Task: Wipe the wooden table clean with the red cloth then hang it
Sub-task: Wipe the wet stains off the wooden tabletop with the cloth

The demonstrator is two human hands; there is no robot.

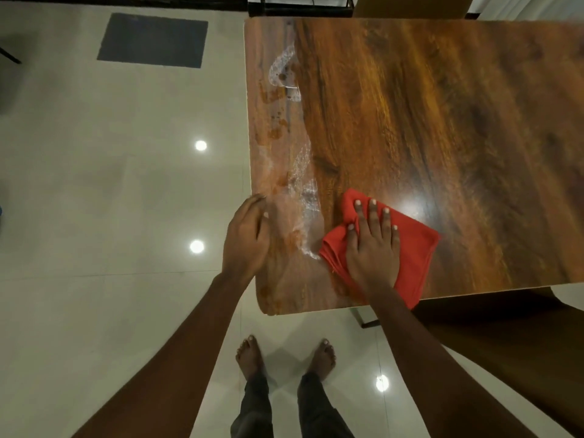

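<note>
The wooden table fills the upper right of the head view. The red cloth, folded, lies near its front left corner. My right hand presses flat on the cloth, fingers spread over it. My left hand rests at the table's left edge, fingers together, holding nothing. A streak of white foam and wet smears runs along the left side of the table, from the far end down to the cloth's left edge.
A glossy tiled floor lies left of and below the table, with a dark mat at the back. My bare feet stand at the table's front corner. A dark wooden chair sits at the front right.
</note>
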